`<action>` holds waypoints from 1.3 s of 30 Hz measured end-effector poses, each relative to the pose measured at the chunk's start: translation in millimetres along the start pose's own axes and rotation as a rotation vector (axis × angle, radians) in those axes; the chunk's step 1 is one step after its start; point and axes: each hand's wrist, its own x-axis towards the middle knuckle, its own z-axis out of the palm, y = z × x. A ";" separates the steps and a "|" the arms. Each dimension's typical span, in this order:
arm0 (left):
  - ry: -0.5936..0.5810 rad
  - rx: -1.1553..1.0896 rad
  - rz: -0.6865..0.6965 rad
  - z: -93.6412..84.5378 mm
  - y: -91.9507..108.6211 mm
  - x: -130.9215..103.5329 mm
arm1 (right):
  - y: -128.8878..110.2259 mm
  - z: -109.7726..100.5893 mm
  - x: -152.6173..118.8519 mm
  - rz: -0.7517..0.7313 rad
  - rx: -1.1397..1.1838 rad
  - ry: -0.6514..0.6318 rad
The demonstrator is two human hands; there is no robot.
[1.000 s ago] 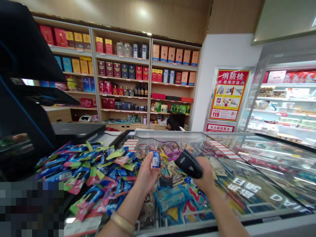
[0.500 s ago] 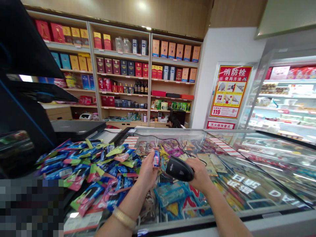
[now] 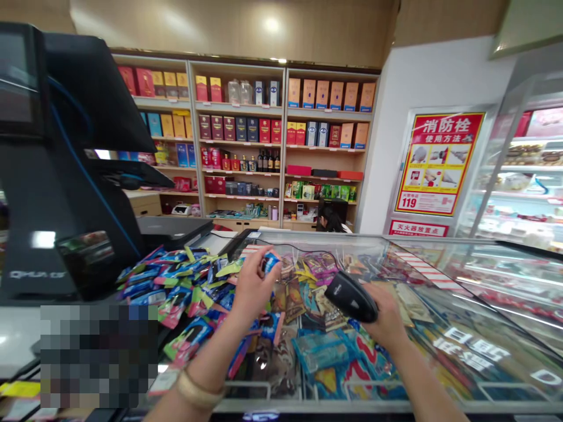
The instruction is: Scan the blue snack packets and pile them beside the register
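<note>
A small blue packet is pinched in the fingers of my left hand, which is raised at the right edge of a pile of packets. That pile of blue, pink and green packets lies on the glass top of a freezer. My right hand is wrapped round the handle of a black handheld scanner, whose head points up and left toward my left hand. The scanner's cable trails behind it across the glass. Colourful frozen packs show through the glass below my hands.
A black checkout terminal stands at the left, with a dark flat device behind the pile. A person's head shows beyond the freezer. Shelves of boxes line the back wall. A lit display fridge is at the right.
The view has turned left. My left hand has moved up and away from the scanner with the packet, so the gap between them is wider. The scanner stays in my right hand.
</note>
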 end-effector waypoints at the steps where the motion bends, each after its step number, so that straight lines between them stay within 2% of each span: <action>1: 0.003 0.126 0.019 -15.3 -4.0 11.0 | 0.5 -0.5 0.0 0.000 -0.009 0.005; 4: -0.021 0.460 0.020 -54.6 -22.7 42.4 | 0.8 -1.2 0.7 0.009 -0.031 0.016; 7: -0.081 0.790 -0.088 -76.3 -42.0 61.9 | 0.8 -1.0 1.9 0.006 -0.038 0.040; 9: -0.146 0.926 -0.144 -82.1 -50.0 66.6 | 0.6 -0.7 2.7 -0.007 -0.040 0.068; 12: -0.177 0.965 -0.168 -84.4 -52.7 65.6 | -0.3 -0.6 3.9 -0.021 -0.039 0.101; 14: -0.101 0.947 -0.142 -83.7 -48.6 62.9 | -0.3 -1.2 4.3 0.000 -0.035 0.108; 17: 0.066 0.867 -0.007 -75.8 -34.9 56.1 | 3.9 -3.4 3.3 0.081 -0.011 0.112; 19: 0.082 0.724 0.132 -62.1 -21.4 46.8 | 10.7 -5.4 1.2 0.161 0.011 0.138; 21: -0.019 0.512 0.275 -40.0 -6.5 31.2 | 19.5 -7.1 -2.0 0.257 0.020 0.190; 23: -0.207 0.314 0.366 -11.1 7.1 9.4 | 27.7 -7.9 -5.2 0.345 0.012 0.265; 25: -0.439 0.166 0.394 21.3 17.1 -15.2 | 32.9 -7.5 -7.4 0.428 0.000 0.349; 27: -0.649 0.097 0.369 53.3 22.5 -37.2 | 34.3 -6.6 -7.8 0.464 -0.018 0.395; 29: -0.766 0.105 0.307 82.1 24.0 -51.7 | 33.0 -5.9 -6.9 0.467 -0.043 0.394; 31: -0.801 0.149 0.233 105.9 23.1 -57.0 | 30.7 -5.7 -5.6 0.457 -0.053 0.365; 34: -0.767 0.195 0.081 131.5 20.1 -52.1 | 27.7 -5.9 -4.2 0.450 -0.057 0.339; 36: -0.727 0.205 0.001 142.8 18.4 -46.9 | 26.6 -5.8 -3.7 0.453 -0.053 0.329; 39: -0.686 0.224 -0.044 153.7 18.0 -44.5 | 25.9 -5.4 -3.2 0.452 -0.043 0.326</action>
